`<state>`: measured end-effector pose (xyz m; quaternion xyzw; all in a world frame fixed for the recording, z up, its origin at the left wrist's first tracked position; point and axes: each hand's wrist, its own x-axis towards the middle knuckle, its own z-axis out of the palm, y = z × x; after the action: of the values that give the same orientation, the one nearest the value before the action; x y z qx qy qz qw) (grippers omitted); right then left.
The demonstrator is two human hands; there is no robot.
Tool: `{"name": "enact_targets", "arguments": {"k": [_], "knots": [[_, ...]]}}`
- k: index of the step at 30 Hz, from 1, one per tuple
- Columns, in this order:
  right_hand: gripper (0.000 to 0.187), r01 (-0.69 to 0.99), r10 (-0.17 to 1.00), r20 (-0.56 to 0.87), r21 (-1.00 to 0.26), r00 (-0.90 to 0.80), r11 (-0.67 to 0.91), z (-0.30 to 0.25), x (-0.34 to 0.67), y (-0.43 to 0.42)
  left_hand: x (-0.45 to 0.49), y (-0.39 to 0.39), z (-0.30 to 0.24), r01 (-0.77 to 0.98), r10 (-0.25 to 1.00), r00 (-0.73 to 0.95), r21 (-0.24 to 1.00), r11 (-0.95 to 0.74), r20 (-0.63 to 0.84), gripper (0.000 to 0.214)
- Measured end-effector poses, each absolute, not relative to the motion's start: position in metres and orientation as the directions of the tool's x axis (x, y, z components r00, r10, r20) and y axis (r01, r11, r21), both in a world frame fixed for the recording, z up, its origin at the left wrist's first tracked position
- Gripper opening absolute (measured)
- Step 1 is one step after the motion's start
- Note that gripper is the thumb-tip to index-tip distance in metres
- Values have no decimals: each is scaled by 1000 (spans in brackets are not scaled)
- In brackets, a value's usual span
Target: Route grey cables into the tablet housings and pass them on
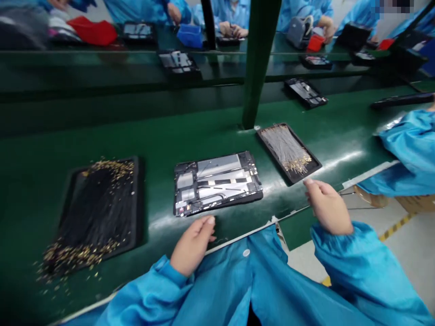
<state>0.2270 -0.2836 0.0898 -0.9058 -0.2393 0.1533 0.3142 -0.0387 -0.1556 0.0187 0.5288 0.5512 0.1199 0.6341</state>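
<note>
My left hand (195, 242) is closed at the bench's near edge, just below an opened tablet (220, 183) with its silver inner parts and black strips showing. Its fingertips are partly hidden, and anything in them cannot be made out. My right hand (328, 206) is pinched near the lower right corner of a black tray of thin grey cables (285, 145) with gold-coloured ends; anything in the pinch is too small to tell. To the left, a larger black tray (137, 203) holds a heap of thin black cables (97, 206) with gold-coloured ends, some spilling over its rim.
A green post (260, 59) rises behind the tablet. More opened tablets (306, 93) lie farther back on the green bench (163, 131). A co-worker's blue sleeve (414, 149) is at the right. Across the bench, several people work beside a red bin (91, 31) and a blue bin (189, 36).
</note>
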Motion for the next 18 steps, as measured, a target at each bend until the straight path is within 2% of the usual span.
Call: {"name": "enact_targets", "arguments": {"k": [1,2,3,4,6,8,10,13,15,18], "knots": [[35,364,602,-131,-689,788,-627,96,211,-281,-38,-160,23,466,752,433,838,286,-497,43],[30,406,738,-129,-766,663,-499,99,195,-276,-36,-165,28,473,758,509,868,150,-408,45],[26,399,852,-187,-820,490,-410,100,180,-270,-35,-169,34,455,751,584,890,12,-309,44],[24,353,910,-256,-860,325,-368,98,166,-264,-33,-173,38,421,730,651,899,-116,-210,42],[24,205,893,-442,-870,80,-449,88,145,-252,-29,-178,44,354,676,735,882,-311,-57,36],[27,56,792,-610,-792,-21,-609,76,136,-243,-26,-179,46,330,651,759,847,-418,25,31],[27,-57,720,-693,-718,-41,-694,65,133,-239,-24,-177,44,335,642,764,814,-475,60,28],[24,-156,721,-692,-711,-15,-686,53,134,-234,-18,-169,39,329,597,797,766,-552,88,26],[23,-259,741,-670,-723,40,-640,48,134,-229,-12,-162,35,359,618,775,711,-605,134,28],[21,-480,723,-635,-741,273,-470,45,136,-217,1,-151,27,473,686,703,598,-647,187,28]]}}
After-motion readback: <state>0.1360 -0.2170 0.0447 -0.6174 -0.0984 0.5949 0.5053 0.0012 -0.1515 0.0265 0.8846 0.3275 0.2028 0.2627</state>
